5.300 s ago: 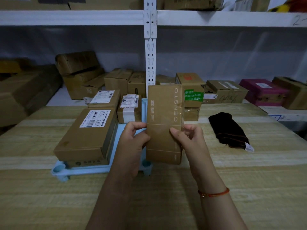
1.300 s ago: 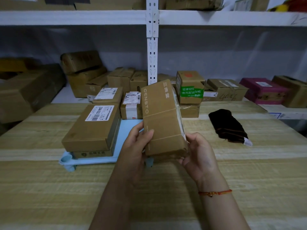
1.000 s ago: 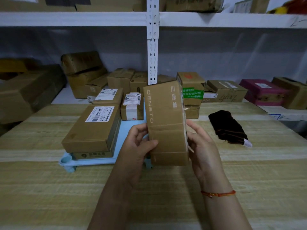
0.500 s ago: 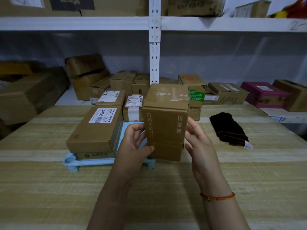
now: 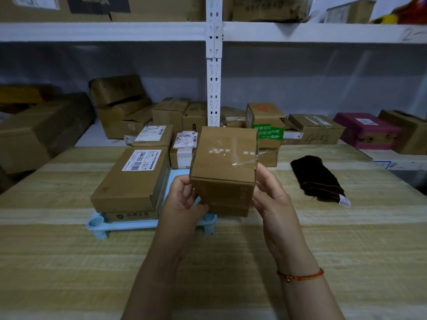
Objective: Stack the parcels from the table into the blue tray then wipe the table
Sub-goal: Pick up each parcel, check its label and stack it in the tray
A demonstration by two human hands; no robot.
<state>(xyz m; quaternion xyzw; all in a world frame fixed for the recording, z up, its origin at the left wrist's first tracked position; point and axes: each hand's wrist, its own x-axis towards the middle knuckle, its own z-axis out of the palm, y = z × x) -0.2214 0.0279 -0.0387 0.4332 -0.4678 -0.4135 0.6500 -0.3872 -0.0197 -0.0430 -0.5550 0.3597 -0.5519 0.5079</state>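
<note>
Spanning the head view, a pale wooden table [image 5: 300,262] meets white shelving [image 5: 214,88] stacked with cartons. Above the blue tray [image 5: 129,224], near the table's middle, both hands hold a brown parcel [image 5: 223,169] upright, long axis vertical. Left hand [image 5: 184,204] fingers curl round it; right hand [image 5: 272,199] fingers lie straight against its side.

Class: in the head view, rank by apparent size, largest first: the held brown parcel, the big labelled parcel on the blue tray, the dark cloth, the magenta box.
1. Big labelled parcel and held brown parcel: alike; the held one is nearer, so unranked.
2. Dark cloth.
3. Magenta box, farther away.
</note>
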